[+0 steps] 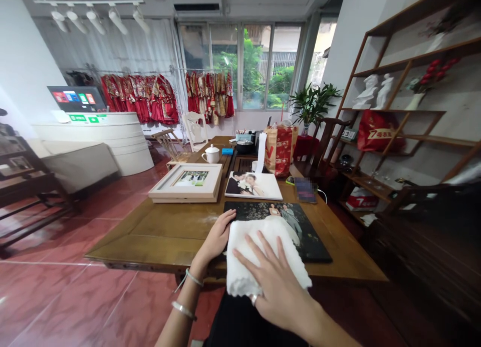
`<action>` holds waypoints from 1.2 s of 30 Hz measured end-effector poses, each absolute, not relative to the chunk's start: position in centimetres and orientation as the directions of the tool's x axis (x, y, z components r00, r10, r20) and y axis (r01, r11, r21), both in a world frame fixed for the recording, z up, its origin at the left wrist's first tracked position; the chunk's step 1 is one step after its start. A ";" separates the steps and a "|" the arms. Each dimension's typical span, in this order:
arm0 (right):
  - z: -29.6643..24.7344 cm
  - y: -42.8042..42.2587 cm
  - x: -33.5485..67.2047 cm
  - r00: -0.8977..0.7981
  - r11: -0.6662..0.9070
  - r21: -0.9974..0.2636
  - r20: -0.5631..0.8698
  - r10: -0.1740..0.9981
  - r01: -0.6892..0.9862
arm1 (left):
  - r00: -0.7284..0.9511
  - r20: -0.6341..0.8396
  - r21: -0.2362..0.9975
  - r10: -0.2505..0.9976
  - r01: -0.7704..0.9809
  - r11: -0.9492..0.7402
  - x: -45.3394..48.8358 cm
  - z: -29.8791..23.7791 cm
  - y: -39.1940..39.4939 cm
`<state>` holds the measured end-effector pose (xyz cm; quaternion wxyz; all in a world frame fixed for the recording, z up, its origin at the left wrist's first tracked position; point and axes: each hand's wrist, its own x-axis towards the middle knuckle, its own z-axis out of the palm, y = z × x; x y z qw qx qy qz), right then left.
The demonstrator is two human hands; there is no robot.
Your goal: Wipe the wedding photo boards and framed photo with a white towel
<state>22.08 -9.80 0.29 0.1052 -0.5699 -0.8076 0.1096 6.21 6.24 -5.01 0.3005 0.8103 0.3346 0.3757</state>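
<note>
A dark wedding photo panel [313, 244] lies flat near the table's front edge, showing two people in pale clothes. My right hand [272, 274] is spread flat on a white cloth [240, 256], pressing it against the panel. The cloth's scalloped edge hangs over the near side of the panel and hides part of the picture. At the panel's left edge, my left hand [220, 234] grips the side with its fingers close together; its thumb is hidden. A bracelet and a bangle circle the left wrist.
Behind the panel lie a light framed picture [184, 186] and a white photo board [268, 186]. A lidded white mug [211, 154], a red paper bag [281, 149] and a charging phone [306, 190] stand or lie farther back. Wooden shelves [421, 111] rise at right.
</note>
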 end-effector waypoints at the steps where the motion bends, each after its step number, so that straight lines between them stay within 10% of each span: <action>1: 0.6 -10.1 22.6 -0.343 0.333 -0.315 0.024 0.939 0.889 | 0.493 0.413 0.735 0.766 0.315 -0.600 6.2 -5.2 6.3; 16: 1.1 3.6 28.9 -0.117 0.122 -0.243 0.034 0.993 0.962 | 0.506 0.450 0.715 0.736 0.291 -0.636 6.1 -5.9 6.6; 28: 0.7 -9.0 25.2 -0.386 0.386 -0.258 0.052 0.921 0.886 | 0.511 0.423 0.713 0.748 0.322 -0.623 6.1 -5.5 6.4; 36: 0.4 -5.7 30.0 -0.216 0.224 -0.249 0.061 0.974 0.942 | 0.511 0.427 0.721 0.746 0.306 -0.622 6.1 -5.6 6.3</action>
